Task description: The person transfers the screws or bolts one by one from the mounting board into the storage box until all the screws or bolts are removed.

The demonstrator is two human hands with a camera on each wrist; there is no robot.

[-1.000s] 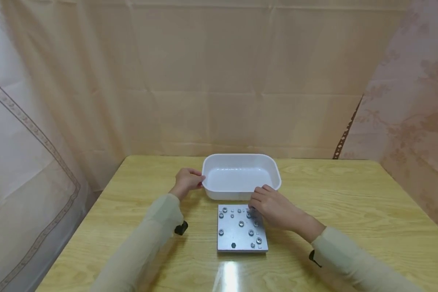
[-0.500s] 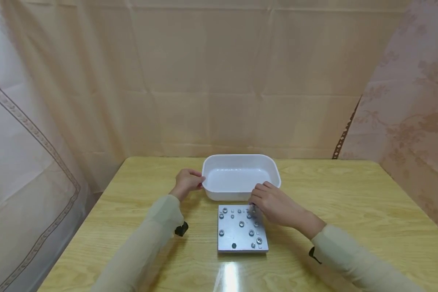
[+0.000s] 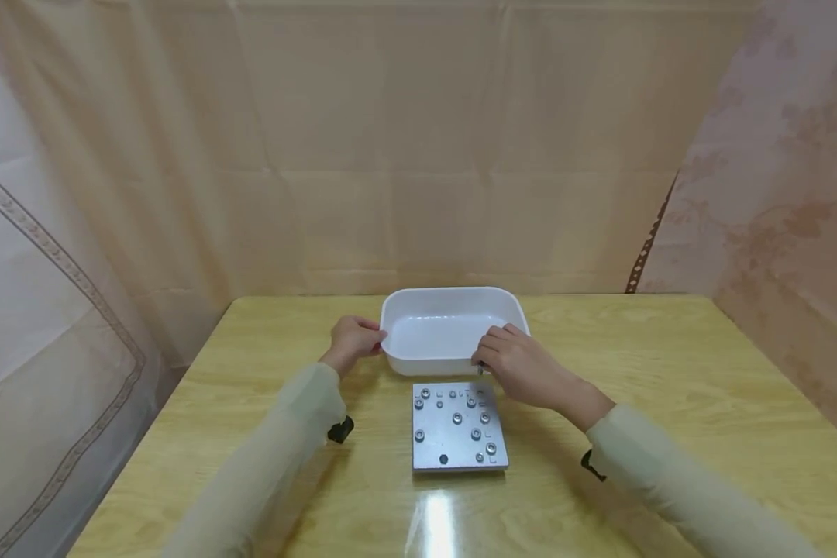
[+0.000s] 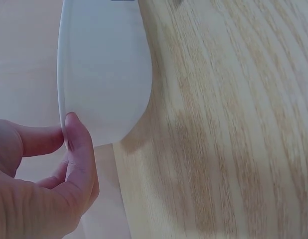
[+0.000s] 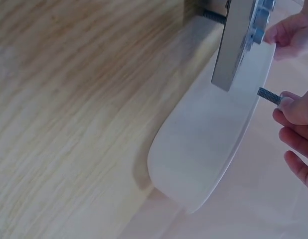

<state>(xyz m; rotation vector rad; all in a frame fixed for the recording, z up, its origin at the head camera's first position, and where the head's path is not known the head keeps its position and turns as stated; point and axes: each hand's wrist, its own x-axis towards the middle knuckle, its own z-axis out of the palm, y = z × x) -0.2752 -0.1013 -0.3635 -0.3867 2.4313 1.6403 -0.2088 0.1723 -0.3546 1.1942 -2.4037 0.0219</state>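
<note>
My left hand (image 3: pixel 354 339) pinches the left rim of a white plastic tub (image 3: pixel 428 367) between thumb and finger, which the left wrist view shows close up. With thumb and fingertips my right hand (image 3: pixel 526 370) holds a threaded bolt (image 5: pixel 268 95) by its head end. That hand is over the tub's front right rim, and the bolt's shank sticks out clear of the plate. In front of the tub lies a square metal plate (image 3: pixel 448 443), with several socket-head bolts of different sizes set in it.
The wooden table (image 3: pixel 600 349) bears the tub and the plate. Behind its far edge hangs a beige curtain (image 3: pixel 432 155), and patterned cloth (image 3: pixel 795 194) hangs at the right. In the right wrist view, a bolt's threaded end (image 5: pixel 214 17) pokes out under the plate.
My right hand has lifted off the plate's far right corner with the bolt and moved up to the tub's rim. The left hand keeps its pinch on the tub. The view has shifted slightly.
</note>
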